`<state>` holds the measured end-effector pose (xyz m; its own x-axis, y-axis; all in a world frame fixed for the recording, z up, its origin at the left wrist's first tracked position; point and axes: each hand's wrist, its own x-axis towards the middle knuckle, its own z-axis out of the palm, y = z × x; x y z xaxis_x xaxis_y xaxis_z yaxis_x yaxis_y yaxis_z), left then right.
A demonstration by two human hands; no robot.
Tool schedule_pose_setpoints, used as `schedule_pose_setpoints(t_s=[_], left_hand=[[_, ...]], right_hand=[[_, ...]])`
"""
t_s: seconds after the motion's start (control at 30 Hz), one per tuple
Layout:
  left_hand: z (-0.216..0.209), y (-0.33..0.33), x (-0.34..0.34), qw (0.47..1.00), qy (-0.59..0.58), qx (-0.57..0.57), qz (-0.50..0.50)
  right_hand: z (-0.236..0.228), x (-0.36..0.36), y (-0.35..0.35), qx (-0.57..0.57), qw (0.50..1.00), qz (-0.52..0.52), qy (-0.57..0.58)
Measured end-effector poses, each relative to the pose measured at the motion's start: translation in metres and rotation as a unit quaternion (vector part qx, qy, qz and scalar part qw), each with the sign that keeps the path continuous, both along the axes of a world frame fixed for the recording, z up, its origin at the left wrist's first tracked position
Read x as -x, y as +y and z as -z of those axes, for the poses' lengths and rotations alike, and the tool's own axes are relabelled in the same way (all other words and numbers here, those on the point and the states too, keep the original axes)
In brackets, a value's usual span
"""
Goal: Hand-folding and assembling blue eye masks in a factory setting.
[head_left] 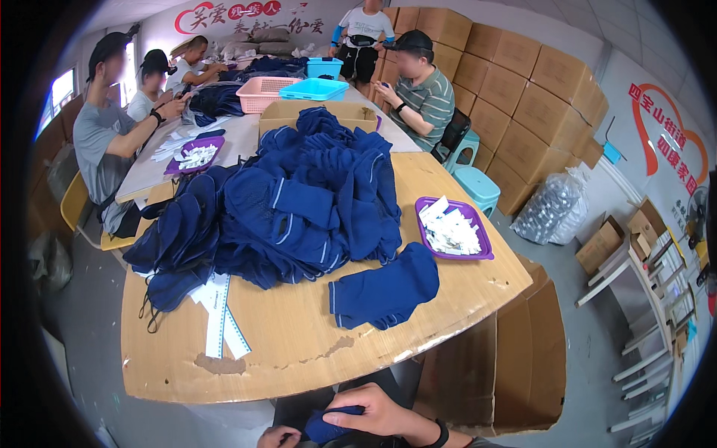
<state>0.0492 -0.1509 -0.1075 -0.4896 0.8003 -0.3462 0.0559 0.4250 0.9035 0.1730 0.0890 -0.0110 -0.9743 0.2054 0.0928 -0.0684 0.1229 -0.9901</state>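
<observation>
Currently you've got one small, soft, dark-blue fabric piece point(320, 428) at lap level, just below the near edge of the pale wood-grain tabletop point(284, 377). Your R hand point(370, 409) is curled over it, fingers part-closed, w/ the cloth bunched under the grip. Your L hand point(278, 437) sits just beside it, fingers bent; the lower edge cuts it off, so can't tell if it has hold of anything. Step in hand looks like working that one piece close to you, tho the fine detail's hidden. Next move prob. calls for a light but sure R grip & L fingers on the free end, b/c soft cloth could rumple or slip if pinched on one side only. Up top, a flat dark-blue knitted sock-like piece point(385, 287) w/ pale edging lies near you, in front of a big heap of dark-blue knitted pieces point(306, 172); a purple plastic tray point(487, 240) of white slips point(452, 230) is to its right.
</observation>
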Motion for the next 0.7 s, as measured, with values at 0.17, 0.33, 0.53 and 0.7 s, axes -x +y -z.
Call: schedule_pose_setpoints(t_s=[0.17, 0.33, 0.53, 0.7], left_hand=[[0.055, -0.027, 0.007, 0.994, 0.075, -0.039, -0.072], [0.029, -0.009, -0.010, 0.999, -0.014, 0.005, -0.032], [0.022, 0.018, -0.027, 0.986, -0.051, -0.027, 0.155], [-0.007, 0.031, -0.020, 0.967, -0.033, -0.016, 0.253]], right_hand=[[-0.001, 0.002, 0.000, -0.002, 1.000, 0.008, 0.013], [0.000, 0.003, -0.005, -0.020, 0.999, 0.024, 0.028], [-0.017, -0.001, -0.009, -0.012, 0.996, 0.065, 0.060], [-0.016, -0.008, -0.011, -0.005, 0.996, 0.080, 0.031]])
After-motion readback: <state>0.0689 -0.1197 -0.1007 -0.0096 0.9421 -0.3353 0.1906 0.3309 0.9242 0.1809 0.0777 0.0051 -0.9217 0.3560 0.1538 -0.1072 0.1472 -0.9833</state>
